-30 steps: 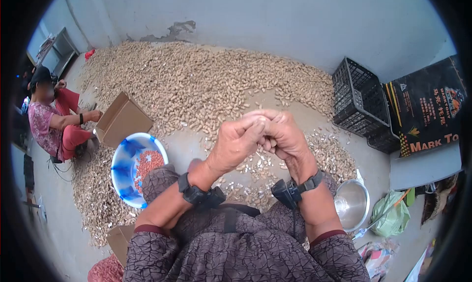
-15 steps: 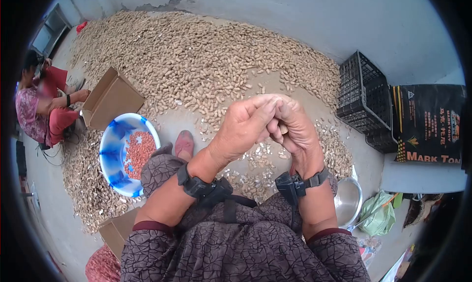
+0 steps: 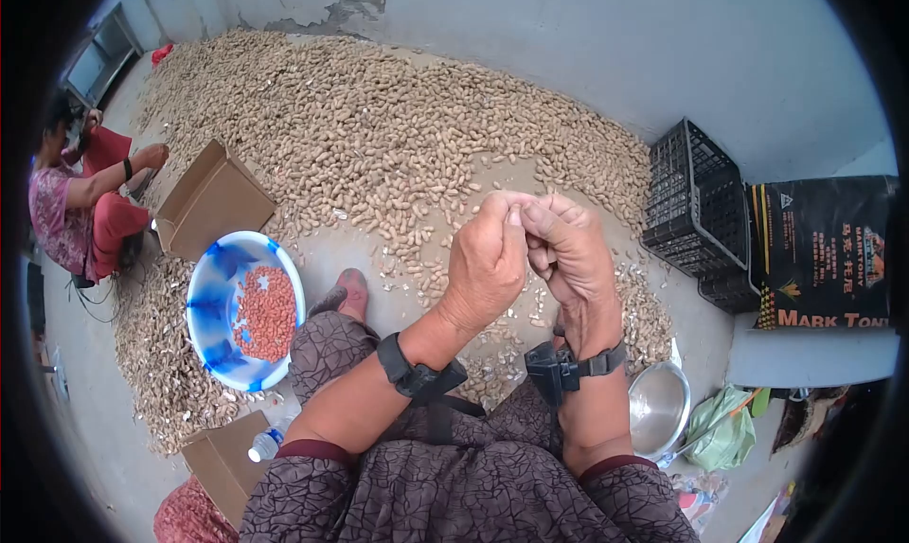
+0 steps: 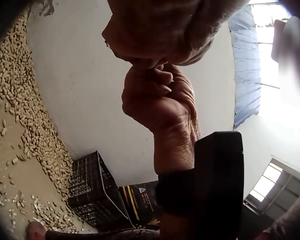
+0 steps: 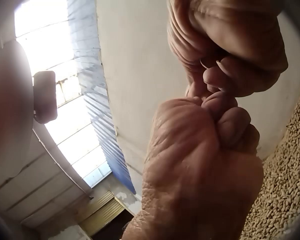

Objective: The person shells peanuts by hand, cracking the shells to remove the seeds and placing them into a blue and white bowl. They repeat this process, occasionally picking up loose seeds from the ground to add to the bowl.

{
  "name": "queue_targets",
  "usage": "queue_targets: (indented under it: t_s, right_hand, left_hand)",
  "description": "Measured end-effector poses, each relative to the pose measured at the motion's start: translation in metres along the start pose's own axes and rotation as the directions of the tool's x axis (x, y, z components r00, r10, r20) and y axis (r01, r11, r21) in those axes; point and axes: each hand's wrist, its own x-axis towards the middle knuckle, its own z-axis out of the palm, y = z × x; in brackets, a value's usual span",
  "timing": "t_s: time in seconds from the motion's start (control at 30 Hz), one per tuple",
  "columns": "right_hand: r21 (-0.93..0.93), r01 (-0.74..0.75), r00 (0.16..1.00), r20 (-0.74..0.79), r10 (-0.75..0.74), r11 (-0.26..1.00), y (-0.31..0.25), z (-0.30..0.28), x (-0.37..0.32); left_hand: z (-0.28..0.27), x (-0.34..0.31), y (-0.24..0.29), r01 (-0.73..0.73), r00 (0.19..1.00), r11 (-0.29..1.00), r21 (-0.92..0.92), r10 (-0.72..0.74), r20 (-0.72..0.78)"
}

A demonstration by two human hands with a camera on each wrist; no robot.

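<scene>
My left hand (image 3: pixel 488 264) and right hand (image 3: pixel 578 254) meet in front of my lap, thumbs and forefingers pinching together at one spot. Between the fingertips is a peanut, almost wholly hidden by the fingers. The left wrist view shows the right hand (image 4: pixel 157 102) with its fingers curled in, right below the left. From the right wrist, the left hand (image 5: pixel 235 45) bends over the right fingertips. A heap of unshelled peanuts (image 3: pixel 379 136) spreads beyond the hands. Left of my knee stands a blue and white basin (image 3: pixel 212 302) with reddish shelled kernels (image 3: pixel 265 316) in it.
An open cardboard box (image 3: pixel 218 207) stands behind the basin, with a seated person (image 3: pixel 71 202) farther left. Black plastic crates (image 3: pixel 696 202) and a black printed sack (image 3: pixel 828 259) are at right. A metal bowl (image 3: pixel 658 401), green bag (image 3: pixel 724 427) and water bottle (image 3: pixel 267 445) lie nearer.
My hands stay pinched together and have shifted slightly right; the left wrist has turned more upright. A peanut showing in the right fingers half a second ago is now covered. The seated person's arm has risen.
</scene>
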Motion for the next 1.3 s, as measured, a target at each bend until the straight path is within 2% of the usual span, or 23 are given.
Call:
queue_targets:
  t_s: [0.03,0.1,0.17,0.27,0.3,0.37,0.4,0.47,0.5,0.57,0.6,0.67,0.8,0.9,0.97,1.03,1.13,1.23,1.3]
  right_hand:
    - [-0.008,0.010,1.000,0.004,-0.010,1.000,0.002,-0.001,0.001]
    - [0.031,-0.013,0.995,-0.096,0.016,0.999,0.005,0.000,0.001]
    - [0.003,0.003,0.993,-0.116,-0.002,1.000,0.003,0.002,-0.001]
    - [-0.068,0.056,0.982,-0.176,-0.067,0.996,0.003,0.003,-0.006]
    - [-0.075,0.058,0.982,-0.173,-0.071,0.995,0.005,0.002,-0.006]
    - [-0.107,0.097,0.974,-0.192,-0.116,0.989,0.007,0.000,-0.007]
    - [-0.112,0.097,0.975,-0.187,-0.117,0.989,0.006,0.000,-0.007]
    - [-0.120,0.142,0.972,-0.171,-0.162,0.982,0.004,-0.002,-0.010]
    - [-0.124,0.145,0.972,-0.170,-0.165,0.982,0.001,-0.001,-0.012]
    - [-0.186,0.150,0.968,-0.175,-0.183,0.971,-0.006,0.004,-0.016]
    - [-0.188,0.149,0.968,-0.175,-0.183,0.971,-0.006,0.003,-0.016]
    - [-0.373,0.301,0.939,-0.047,-0.342,0.878,-0.005,0.001,-0.017]
    - [-0.481,0.316,0.935,0.010,-0.355,0.818,-0.005,-0.003,-0.022]
    - [-0.522,0.319,0.933,0.026,-0.359,0.791,-0.009,-0.002,-0.025]
    - [-0.507,0.287,0.930,-0.056,-0.364,0.812,-0.017,-0.001,-0.026]
    - [-0.499,0.271,0.929,-0.087,-0.359,0.823,-0.018,-0.004,-0.026]
    - [-0.497,0.178,0.937,-0.177,-0.300,0.849,-0.017,-0.010,-0.026]
    - [-0.439,0.142,0.929,-0.251,-0.273,0.887,-0.016,-0.015,-0.025]
    - [-0.370,0.133,0.928,-0.279,-0.247,0.920,-0.016,-0.016,-0.025]
  left_hand:
    - [0.004,0.000,-0.004,-0.012,1.000,1.000,-0.005,0.012,-0.003]
    - [0.012,0.001,-0.012,0.010,0.995,0.997,-0.071,-0.017,-0.098]
    - [0.017,0.001,-0.012,-0.027,0.991,0.998,-0.056,0.019,-0.136]
    - [0.023,0.001,-0.014,0.091,0.983,0.975,-0.201,-0.120,-0.138]
    - [0.024,0.003,-0.018,0.087,0.983,0.975,-0.207,-0.117,-0.141]
    - [0.026,0.005,-0.025,0.170,0.970,0.891,-0.422,-0.226,-0.088]
    - [0.025,0.006,-0.023,0.165,0.970,0.890,-0.425,-0.225,-0.093]
    - [0.023,0.007,-0.016,0.324,0.924,0.686,-0.652,-0.376,0.063]
    - [0.022,0.009,-0.017,0.321,0.925,0.685,-0.654,-0.374,0.064]
    - [0.020,0.011,-0.020,0.441,0.880,0.499,-0.746,-0.405,0.249]
    - [0.018,0.011,-0.020,0.441,0.880,0.498,-0.747,-0.405,0.249]
    - [0.016,0.012,-0.021,0.480,0.872,0.551,-0.683,-0.383,0.304]
    - [0.016,0.013,-0.024,0.551,0.830,0.536,-0.640,-0.430,0.355]
    - [0.016,0.012,-0.024,0.619,0.774,0.452,-0.642,-0.488,0.403]
    - [0.013,0.013,-0.027,0.645,0.763,0.446,-0.620,-0.415,0.495]
    - [0.011,0.013,-0.018,0.659,0.751,0.432,-0.616,-0.434,0.499]
    - [0.010,0.012,-0.017,0.650,0.760,0.439,-0.620,-0.373,0.532]
    - [0.011,0.010,-0.014,0.672,0.741,0.438,-0.598,-0.384,0.551]
    - [0.012,0.009,-0.014,0.654,0.757,0.430,-0.623,-0.356,0.549]
